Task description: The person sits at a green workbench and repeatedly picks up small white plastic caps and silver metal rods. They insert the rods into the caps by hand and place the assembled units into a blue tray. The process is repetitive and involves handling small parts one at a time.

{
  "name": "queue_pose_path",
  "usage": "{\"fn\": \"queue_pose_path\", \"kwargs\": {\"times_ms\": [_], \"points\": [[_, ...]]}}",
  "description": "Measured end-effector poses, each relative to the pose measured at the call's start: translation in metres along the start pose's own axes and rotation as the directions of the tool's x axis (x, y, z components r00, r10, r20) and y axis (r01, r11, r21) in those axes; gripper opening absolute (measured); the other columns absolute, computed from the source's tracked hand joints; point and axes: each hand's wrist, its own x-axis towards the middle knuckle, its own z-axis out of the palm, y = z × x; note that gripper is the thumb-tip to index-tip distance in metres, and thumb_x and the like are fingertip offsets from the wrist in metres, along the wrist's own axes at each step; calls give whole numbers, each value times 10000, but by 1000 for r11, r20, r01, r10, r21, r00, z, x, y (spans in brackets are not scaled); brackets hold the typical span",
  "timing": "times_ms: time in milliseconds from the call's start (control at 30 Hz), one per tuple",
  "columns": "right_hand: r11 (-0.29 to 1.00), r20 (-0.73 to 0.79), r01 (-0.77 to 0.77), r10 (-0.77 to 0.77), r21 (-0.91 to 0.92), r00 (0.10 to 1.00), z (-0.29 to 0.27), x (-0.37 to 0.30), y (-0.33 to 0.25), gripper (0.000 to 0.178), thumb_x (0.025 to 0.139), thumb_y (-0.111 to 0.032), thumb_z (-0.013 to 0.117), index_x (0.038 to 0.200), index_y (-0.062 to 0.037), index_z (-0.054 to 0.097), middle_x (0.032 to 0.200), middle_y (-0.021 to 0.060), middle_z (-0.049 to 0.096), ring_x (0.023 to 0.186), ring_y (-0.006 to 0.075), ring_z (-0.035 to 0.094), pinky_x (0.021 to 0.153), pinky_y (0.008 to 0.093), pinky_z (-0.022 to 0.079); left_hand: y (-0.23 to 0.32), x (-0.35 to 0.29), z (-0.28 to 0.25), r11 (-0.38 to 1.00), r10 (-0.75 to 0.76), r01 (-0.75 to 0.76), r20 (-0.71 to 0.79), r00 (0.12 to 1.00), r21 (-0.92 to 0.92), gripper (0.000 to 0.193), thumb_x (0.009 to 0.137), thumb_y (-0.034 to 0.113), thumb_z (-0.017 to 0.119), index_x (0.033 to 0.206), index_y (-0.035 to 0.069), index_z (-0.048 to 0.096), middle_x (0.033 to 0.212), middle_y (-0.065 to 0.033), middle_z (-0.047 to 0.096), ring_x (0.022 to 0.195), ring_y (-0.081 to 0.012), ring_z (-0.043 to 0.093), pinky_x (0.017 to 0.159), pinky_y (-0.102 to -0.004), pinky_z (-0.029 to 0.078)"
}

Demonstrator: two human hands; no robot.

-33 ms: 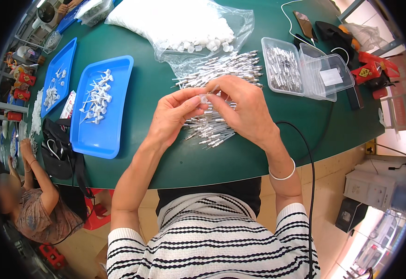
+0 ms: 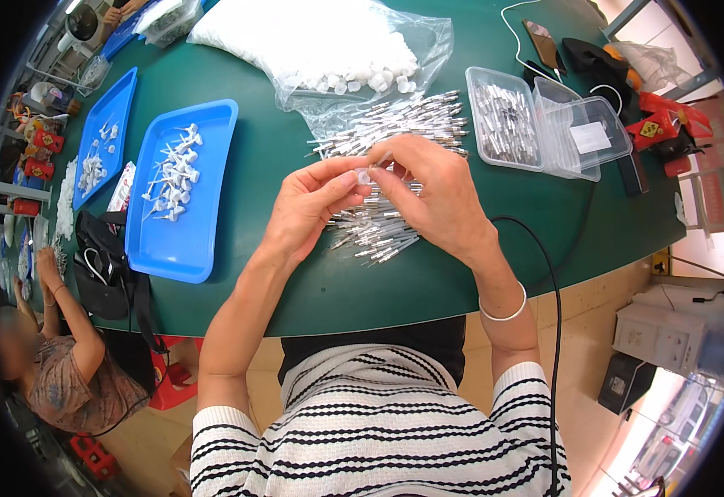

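My left hand (image 2: pixel 305 205) pinches a small translucent white plastic cap (image 2: pixel 363 176) between thumb and fingertips. Right beside it, my right hand (image 2: pixel 440 199) has its thumb and fingers closed close to the same cap. A thin piece seems to lie between the right fingers, but the fingers mostly hide it. Under and behind both hands spreads a pile of slim silver metal rods (image 2: pixel 378 236). Beyond the pile, a clear plastic bag (image 2: pixel 295 37) lies open, with many white caps (image 2: pixel 382 74) spilling toward its mouth.
A blue tray (image 2: pixel 171 248) at left holds several white caps with stems (image 2: pixel 175 174); another blue tray (image 2: pixel 121 91) stands behind it. A clear box of rods (image 2: pixel 507 120), lids (image 2: pixel 585 137) and a phone (image 2: pixel 544 43) lie right. A black bag (image 2: pixel 101 265) and a co-worker (image 2: pixel 72 364) are left.
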Motion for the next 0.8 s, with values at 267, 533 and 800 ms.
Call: {"fn": "queue_pose_path", "kwargs": {"times_ms": [267, 533, 800], "points": [[998, -27, -30, 31, 51, 999, 2, -3, 0, 65, 797, -61, 649, 839, -33, 608, 761, 101, 630, 670, 243, 615, 584, 336, 483, 1, 1, 0, 994, -52, 52, -2, 999, -99, 267, 898, 56, 611, 1148, -37, 610, 974, -104, 681, 858, -135, 678, 768, -203, 578], [999, -32, -29, 30, 39, 999, 2, -4, 2, 66, 798, -63, 653, 834, -34, 606, 752, 102, 629, 668, 247, 614, 588, 343, 479, 0, 2, 2, 998, -21, 21, -11, 1000, -53, 257, 898, 45, 607, 1141, -38, 613, 971, -107, 680, 863, -143, 679, 768, -210, 580], [998, 42, -56, 56, 12, 998, -1, -4, 2, 126, 822, -60, 677, 933, -13, 642, 803, 79, 640, 624, 144, 581, 571, 262, 473, 2, 1, 3, 992, -61, 61, -4, 998, -109, 253, 898, 35, 603, 1141, -36, 613, 967, -106, 679, 856, -142, 679, 765, -208, 582]]}}
